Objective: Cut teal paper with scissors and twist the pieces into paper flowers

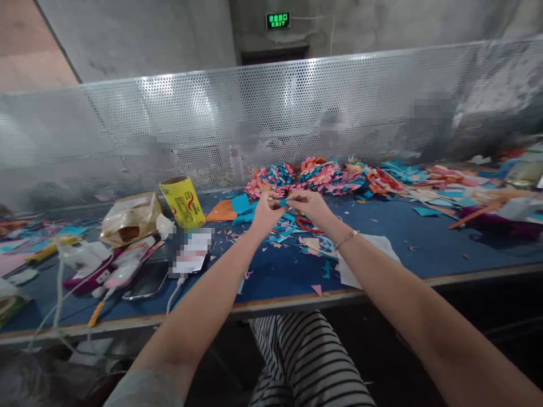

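My left hand [268, 215] and my right hand [309, 206] meet above the middle of the table. Between their fingertips they pinch a small blue strip [283, 202], perhaps paper or foam; its exact material I cannot tell. Just behind them lie heaped bundles of pink, orange and blue strips [320, 174]. Beneath the hands are loose blue strips [283, 225] and a red ring-like band [309, 225]. To the left of my left hand are an orange sheet [221, 211] and a blue piece [240, 203].
A yellow roll [182, 202], a brown package [130, 217], a charging phone [193, 252] and a dark phone [147, 280] with cables occupy the left side. A white sheet [369, 257] rests under my right forearm. Behind the table [432, 249] rises a perforated metal screen [203, 124].
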`<action>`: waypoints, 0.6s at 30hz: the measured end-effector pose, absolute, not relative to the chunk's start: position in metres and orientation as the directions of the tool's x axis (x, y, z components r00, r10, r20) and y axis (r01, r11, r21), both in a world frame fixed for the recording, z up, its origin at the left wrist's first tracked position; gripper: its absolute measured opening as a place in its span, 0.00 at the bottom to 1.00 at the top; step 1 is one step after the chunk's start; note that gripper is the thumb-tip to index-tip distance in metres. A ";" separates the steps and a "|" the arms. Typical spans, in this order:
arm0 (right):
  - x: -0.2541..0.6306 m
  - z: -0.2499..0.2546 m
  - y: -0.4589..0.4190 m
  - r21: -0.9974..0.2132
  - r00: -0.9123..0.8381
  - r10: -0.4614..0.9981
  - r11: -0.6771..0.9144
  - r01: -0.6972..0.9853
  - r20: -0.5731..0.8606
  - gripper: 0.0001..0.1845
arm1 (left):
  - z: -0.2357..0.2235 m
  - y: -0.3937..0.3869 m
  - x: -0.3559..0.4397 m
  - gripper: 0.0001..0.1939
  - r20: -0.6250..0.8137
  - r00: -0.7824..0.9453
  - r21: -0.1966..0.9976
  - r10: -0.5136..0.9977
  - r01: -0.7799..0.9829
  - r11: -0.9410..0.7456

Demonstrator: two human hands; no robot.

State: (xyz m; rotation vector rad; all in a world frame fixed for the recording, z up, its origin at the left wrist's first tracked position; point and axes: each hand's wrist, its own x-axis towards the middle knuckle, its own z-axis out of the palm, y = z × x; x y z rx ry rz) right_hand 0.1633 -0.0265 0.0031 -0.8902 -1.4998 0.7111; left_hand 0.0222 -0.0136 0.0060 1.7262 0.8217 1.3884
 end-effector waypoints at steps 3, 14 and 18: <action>0.163 0.005 -0.028 -0.871 0.016 0.876 0.476 0.120 0.481 0.15 | 0.006 -0.009 0.022 0.12 0.423 0.208 0.903 0.882 -0.016 -0.430; 0.167 -0.002 -0.018 -0.860 -0.049 0.873 0.486 0.153 0.485 0.15 | 0.002 -0.002 0.017 0.07 0.471 0.203 0.870 0.859 0.055 -0.490; 0.167 -0.002 -0.018 -0.837 -0.068 0.854 0.519 0.176 0.515 0.14 | 0.002 -0.001 0.016 0.07 0.485 0.229 0.854 0.844 0.085 -0.513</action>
